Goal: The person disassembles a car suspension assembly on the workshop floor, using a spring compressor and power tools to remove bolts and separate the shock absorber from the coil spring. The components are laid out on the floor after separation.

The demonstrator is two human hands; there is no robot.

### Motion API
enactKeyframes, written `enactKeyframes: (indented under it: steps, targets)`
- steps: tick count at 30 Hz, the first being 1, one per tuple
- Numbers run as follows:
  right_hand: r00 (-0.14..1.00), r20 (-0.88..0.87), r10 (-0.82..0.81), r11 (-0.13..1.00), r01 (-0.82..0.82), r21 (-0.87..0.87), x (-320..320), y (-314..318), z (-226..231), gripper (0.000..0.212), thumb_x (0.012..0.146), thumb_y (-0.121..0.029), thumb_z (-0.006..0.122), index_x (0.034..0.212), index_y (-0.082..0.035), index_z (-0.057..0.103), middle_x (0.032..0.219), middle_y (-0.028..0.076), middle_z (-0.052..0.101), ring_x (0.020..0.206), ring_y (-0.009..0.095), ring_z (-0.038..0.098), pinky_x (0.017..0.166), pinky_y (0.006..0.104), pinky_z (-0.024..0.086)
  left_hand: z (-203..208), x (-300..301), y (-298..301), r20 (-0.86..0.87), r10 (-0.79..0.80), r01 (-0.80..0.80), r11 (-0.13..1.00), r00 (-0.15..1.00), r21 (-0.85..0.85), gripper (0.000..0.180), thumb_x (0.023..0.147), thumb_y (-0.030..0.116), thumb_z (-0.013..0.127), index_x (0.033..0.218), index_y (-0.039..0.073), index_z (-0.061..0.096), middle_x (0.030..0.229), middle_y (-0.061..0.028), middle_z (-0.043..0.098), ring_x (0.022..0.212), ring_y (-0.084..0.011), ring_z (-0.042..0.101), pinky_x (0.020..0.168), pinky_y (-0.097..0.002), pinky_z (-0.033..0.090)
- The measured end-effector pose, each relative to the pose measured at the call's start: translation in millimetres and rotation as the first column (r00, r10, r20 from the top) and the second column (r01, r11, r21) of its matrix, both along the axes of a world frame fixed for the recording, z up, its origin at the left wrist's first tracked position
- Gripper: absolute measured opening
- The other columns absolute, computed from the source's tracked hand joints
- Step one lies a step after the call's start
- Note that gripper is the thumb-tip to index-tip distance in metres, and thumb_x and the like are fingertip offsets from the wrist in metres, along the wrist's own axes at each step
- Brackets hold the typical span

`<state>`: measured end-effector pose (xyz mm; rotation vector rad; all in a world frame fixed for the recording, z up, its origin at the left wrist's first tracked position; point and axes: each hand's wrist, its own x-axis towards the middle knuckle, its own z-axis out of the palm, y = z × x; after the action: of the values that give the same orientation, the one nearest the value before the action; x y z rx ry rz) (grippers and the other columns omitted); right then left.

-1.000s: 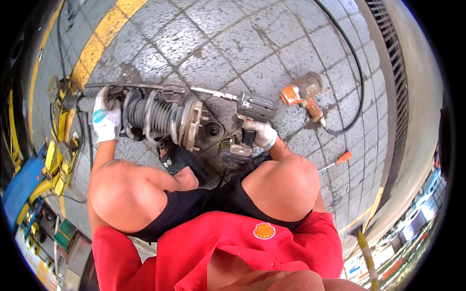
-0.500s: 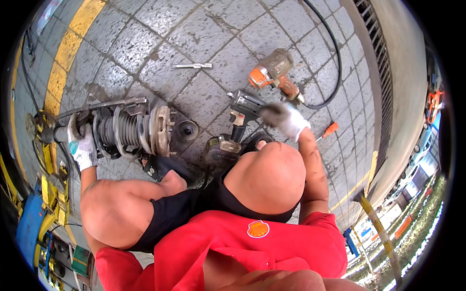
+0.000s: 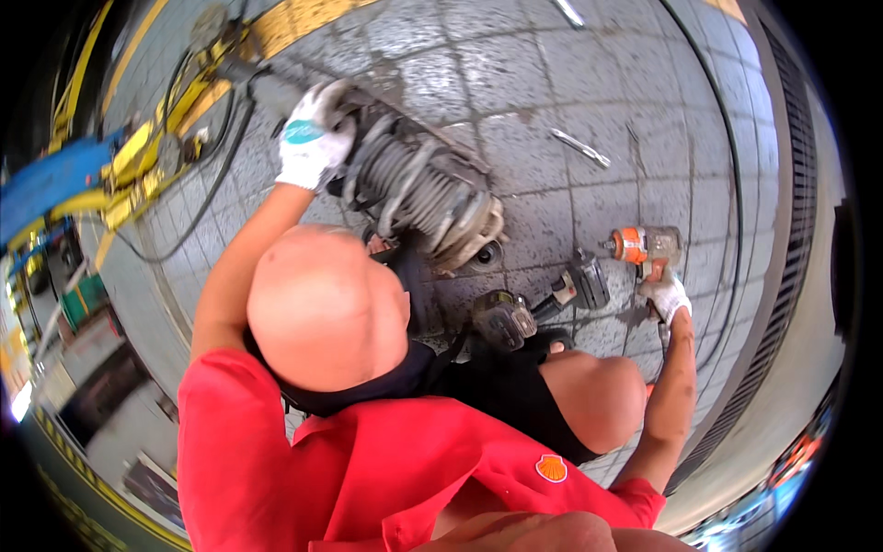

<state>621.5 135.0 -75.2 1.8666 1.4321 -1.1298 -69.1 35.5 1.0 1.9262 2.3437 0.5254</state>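
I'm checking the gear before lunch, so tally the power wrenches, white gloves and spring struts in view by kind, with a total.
Power wrenches: 2 (the orange wrench and the dark wrench)
White gloves: 2 (one on the left hand, one on the right hand)
Spring strut: 1
Total: 5

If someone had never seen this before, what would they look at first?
Probably the big, grey metal coil-spring strut slanting across the upper middle, with the white-gloved left hand gripping its upper-left part. Next might come the orange-and-grey, pistol-shaped power tool on the right, its handle in the white-gloved right hand. The bright red cloth shirt at the bottom is hard to miss, too!
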Motion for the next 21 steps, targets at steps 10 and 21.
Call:
enactKeyframes:
  steps: [10, 21]
  targets:
    - [0.934, -0.274, 0.231, 0.838, -0.048, 0.544, -245.4, 112.1, 67.6, 0.056, 0.083, -0.044, 0.086, 0.107, 0.002, 0.065, 0.072, 0.01, 0.068, 0.06, 0.022, 0.066, 0.057, 0.0383, 0.054, -1.8, 7.1, 3.8, 0.091, 0.059, -0.056, 0.998, 0.994, -0.037, 0.053, 0.084, 0.006, 0.067, 0.135, 0.017, 0.068, 0.134, -0.0166, 0.066, 0.12, -0.0419, 0.066, 0.099, -0.0497, 0.058]
    - [0.828, -0.188, 0.527, 0.806, -0.418, 0.419, -483.9, 89.0, 80.9, 0.061, 0.081, -0.045, 0.075, 0.119, 0.004, 0.074, 0.119, 0.03, 0.075, 0.118, 0.044, 0.072, 0.102, 0.0459, 0.056, -3.0, 3.6, -4.1, 0.062, 0.117, -0.117, 0.993, 0.991, 0.002, 0.052, 0.078, 0.011, 0.075, 0.128, 0.024, 0.074, 0.127, -0.0186, 0.064, 0.113, -0.0414, 0.068, 0.096, -0.0489, 0.06]
